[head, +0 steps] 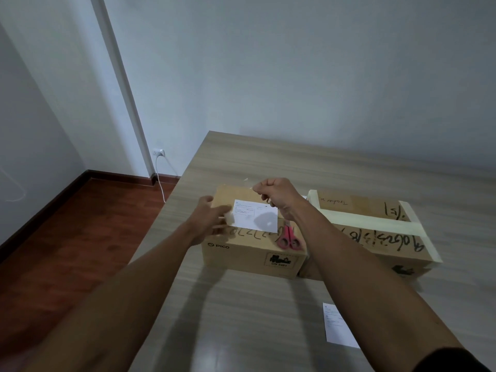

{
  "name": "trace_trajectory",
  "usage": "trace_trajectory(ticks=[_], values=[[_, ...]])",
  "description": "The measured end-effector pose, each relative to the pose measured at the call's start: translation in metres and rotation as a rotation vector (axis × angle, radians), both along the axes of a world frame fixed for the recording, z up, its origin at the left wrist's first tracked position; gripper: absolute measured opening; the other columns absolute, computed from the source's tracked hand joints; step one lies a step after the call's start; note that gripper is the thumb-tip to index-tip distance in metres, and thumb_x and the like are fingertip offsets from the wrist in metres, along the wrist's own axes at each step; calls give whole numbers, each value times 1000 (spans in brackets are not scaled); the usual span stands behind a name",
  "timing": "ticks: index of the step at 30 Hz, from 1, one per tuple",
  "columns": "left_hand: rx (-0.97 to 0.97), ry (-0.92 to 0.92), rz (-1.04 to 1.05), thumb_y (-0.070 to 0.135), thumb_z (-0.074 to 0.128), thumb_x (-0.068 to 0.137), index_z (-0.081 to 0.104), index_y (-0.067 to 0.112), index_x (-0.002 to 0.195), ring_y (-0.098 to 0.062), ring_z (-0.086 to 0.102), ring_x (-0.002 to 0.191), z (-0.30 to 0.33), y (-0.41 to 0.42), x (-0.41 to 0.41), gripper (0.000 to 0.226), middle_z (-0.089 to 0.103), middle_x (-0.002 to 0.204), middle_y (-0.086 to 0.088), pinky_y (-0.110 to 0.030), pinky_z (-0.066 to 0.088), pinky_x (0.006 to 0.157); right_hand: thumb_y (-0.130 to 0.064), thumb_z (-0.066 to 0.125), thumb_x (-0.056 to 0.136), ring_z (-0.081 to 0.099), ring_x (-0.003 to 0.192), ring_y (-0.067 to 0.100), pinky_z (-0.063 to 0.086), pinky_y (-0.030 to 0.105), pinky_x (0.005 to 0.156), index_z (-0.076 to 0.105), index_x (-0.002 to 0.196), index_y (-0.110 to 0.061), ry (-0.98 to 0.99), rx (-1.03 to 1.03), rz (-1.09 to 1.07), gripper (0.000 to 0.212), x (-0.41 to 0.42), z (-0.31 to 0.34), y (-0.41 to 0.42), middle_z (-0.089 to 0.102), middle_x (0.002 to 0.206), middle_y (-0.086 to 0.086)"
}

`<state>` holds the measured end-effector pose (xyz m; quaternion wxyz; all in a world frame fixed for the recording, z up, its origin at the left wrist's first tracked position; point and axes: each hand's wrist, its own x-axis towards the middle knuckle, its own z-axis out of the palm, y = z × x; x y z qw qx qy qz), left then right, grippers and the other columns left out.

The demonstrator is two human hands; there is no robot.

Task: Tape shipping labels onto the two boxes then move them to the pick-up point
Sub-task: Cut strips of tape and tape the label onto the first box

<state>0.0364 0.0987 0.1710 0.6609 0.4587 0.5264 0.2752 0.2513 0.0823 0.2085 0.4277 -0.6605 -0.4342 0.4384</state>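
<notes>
Two cardboard boxes stand side by side on the table. The left box bears a white shipping label on its top. My left hand is at the label's left edge, blurred, with a bit of clear tape at its fingertips. Above the box's far edge, my right hand is closed and pinches another end of clear tape. The right box has cream tape bands and black handwriting, with no label visible on it. A second label lies flat on the table near my right forearm.
Red-handled scissors lie on the left box beside the label. The wooden table ends at its left edge above a dark red floor. A white cable hangs from a wall socket. A white wall is behind the table.
</notes>
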Motion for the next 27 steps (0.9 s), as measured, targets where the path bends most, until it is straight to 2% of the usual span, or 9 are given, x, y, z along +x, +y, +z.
trace_trajectory(ticks=[3,5,9,11,13,15,17,23,27], values=[[-44,-85,264,22,47,103,37,15,134,-29,69,84,2,10,5,33,71,109,-24,-40,57,62,-14,78,90,53,66,10,40,23,58,73,87,-11,-32,0,14,7,3,-1,-2,67,79,-2],[-77,-115,380,24,38,100,45,8,130,-25,64,72,5,16,10,35,74,98,-23,-29,45,51,-15,77,91,54,69,10,40,22,60,73,86,-11,-51,4,34,7,1,-3,-2,68,81,-2],[-16,-50,378,27,33,95,55,6,110,-20,54,57,11,13,20,34,70,83,-18,-27,33,53,-16,75,92,55,71,10,41,21,61,74,89,-10,-95,8,56,7,-4,-5,-2,68,82,-2],[85,14,278,32,43,96,56,6,118,-15,60,60,12,10,22,37,66,81,-12,-27,34,54,-17,75,91,56,73,11,45,24,66,75,91,-8,-127,6,60,9,-5,-6,0,70,85,1],[199,67,185,38,64,92,51,11,130,-13,66,74,8,10,23,48,68,94,-7,-29,41,58,-18,75,91,58,75,13,47,26,69,76,91,-8,-163,-1,65,10,-6,-6,0,73,91,7],[285,75,169,40,83,80,46,18,136,-15,68,92,5,10,22,71,68,111,-7,-28,50,72,-19,74,92,59,75,12,48,25,68,76,90,-9,-187,-8,72,10,-6,-7,0,74,93,10],[358,80,181,34,92,72,44,22,137,-12,65,99,5,10,21,81,64,110,0,-26,51,83,-18,73,92,59,74,11,46,23,64,75,88,-10,-202,-16,85,9,-7,-8,-1,72,90,6],[401,8,181,1,88,75,39,17,145,1,69,75,2,10,25,87,72,94,-13,-9,50,66,-19,75,90,61,81,16,47,27,67,74,88,-5,-228,-59,123,14,-10,-18,0,75,101,14],[395,50,207,-1,82,79,41,18,144,-8,64,82,-3,13,26,79,63,88,1,-16,48,71,-20,76,90,61,80,16,47,27,67,74,95,1,-247,-89,137,21,-10,-23,1,75,105,14]])
